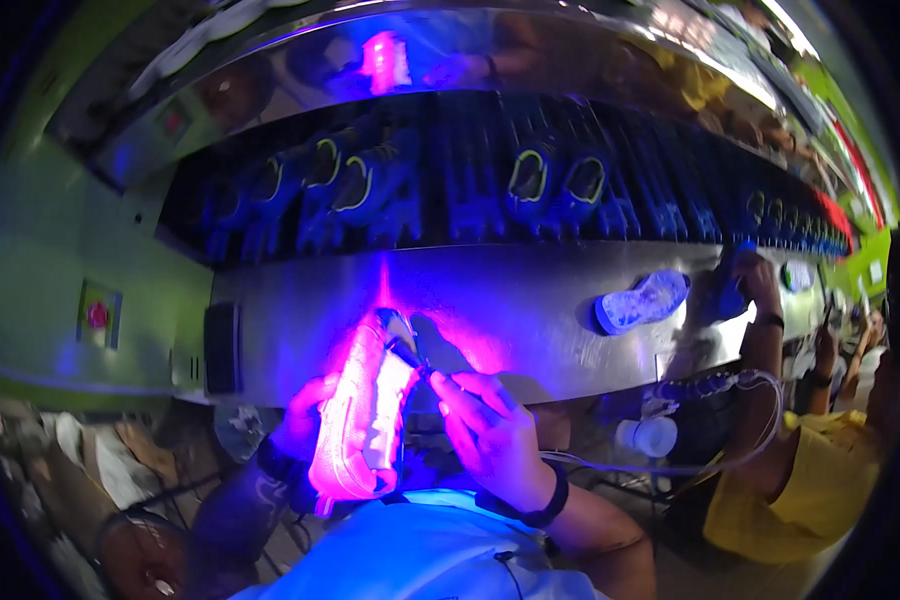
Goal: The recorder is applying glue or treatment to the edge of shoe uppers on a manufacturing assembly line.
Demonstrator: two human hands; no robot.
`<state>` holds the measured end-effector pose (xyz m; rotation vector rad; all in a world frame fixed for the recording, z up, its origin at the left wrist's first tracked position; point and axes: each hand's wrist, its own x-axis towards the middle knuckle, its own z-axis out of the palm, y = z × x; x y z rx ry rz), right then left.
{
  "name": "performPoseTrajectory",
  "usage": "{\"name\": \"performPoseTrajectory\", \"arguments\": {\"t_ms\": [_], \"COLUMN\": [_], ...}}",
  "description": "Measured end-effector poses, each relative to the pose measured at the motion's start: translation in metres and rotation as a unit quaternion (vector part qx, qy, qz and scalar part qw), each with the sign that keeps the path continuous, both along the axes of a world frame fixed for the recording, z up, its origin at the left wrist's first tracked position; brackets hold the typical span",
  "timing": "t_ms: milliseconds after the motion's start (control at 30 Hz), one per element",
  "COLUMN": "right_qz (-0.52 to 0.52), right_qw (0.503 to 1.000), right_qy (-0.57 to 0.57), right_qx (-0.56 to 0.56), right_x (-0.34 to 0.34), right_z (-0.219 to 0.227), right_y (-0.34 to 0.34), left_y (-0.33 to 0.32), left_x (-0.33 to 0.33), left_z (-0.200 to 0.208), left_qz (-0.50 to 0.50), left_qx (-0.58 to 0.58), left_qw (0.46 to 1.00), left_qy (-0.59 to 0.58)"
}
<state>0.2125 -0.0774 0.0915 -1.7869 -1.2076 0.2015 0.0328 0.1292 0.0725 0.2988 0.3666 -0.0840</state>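
Observation:
Bathed in pink and violet light, a shoe upper [342,425] lies tilted in front of me, its toe end pointing away. My left hand [305,415] is closed round its left side, partly hidden by the upper. A thin dark-handled tool that looks like a brush [406,348] is pinched in my right hand [492,432], and its tip meets the far end of the upper. Glare hides the tip's exact shape. Off to the right, a pale shoe sole [642,302] rests on the metal bench [540,300].
Beyond the bench runs a dark rack line [470,200] carrying several shoes [528,175]. At right, a co-worker in a yellow top [800,500] reaches over the bench. A white cup-like container [648,436] and a looping cable [770,400] are nearby. A green panel [70,220] stands left.

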Motion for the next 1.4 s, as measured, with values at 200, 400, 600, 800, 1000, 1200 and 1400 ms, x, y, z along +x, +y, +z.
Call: {"name": "performPoseTrajectory", "arguments": {"t_ms": [200, 400, 600, 800, 1000, 1200, 1400], "right_qz": [-0.047, -0.222, -0.176, -0.180, -0.172, -0.166, -0.196], "right_qw": [0.957, 0.895, 0.952, 0.938, 0.954, 0.960, 0.957], "right_qy": [0.268, 0.370, 0.240, 0.288, 0.237, 0.217, 0.210], "right_qx": [0.102, 0.111, 0.073, 0.065, 0.071, 0.057, 0.042], "right_x": [0.038, 0.062, 0.061, 0.062, 0.064, 0.062, 0.060], "right_z": [-0.019, -0.071, -0.056, -0.040, -0.046, -0.046, -0.050], "right_y": [-0.010, -0.015, -0.007, -0.004, -0.012, -0.013, -0.006], "left_y": [0.055, 0.115, 0.097, 0.193, 0.231, 0.179, 0.224], "left_x": [0.104, 0.289, 0.375, 0.367, 0.252, 0.296, 0.335], "left_z": [0.023, 0.017, 0.006, -0.014, -0.018, -0.019, 0.005], "left_qz": [0.071, 0.075, -0.143, 0.017, -0.066, -0.005, -0.175], "left_qx": [0.412, 0.844, 0.931, 0.844, 0.938, 0.928, 0.880], "left_qw": [0.908, 0.530, 0.279, 0.536, 0.321, 0.366, 0.431], "left_qy": [0.020, 0.038, 0.185, -0.031, 0.112, 0.062, -0.093]}}
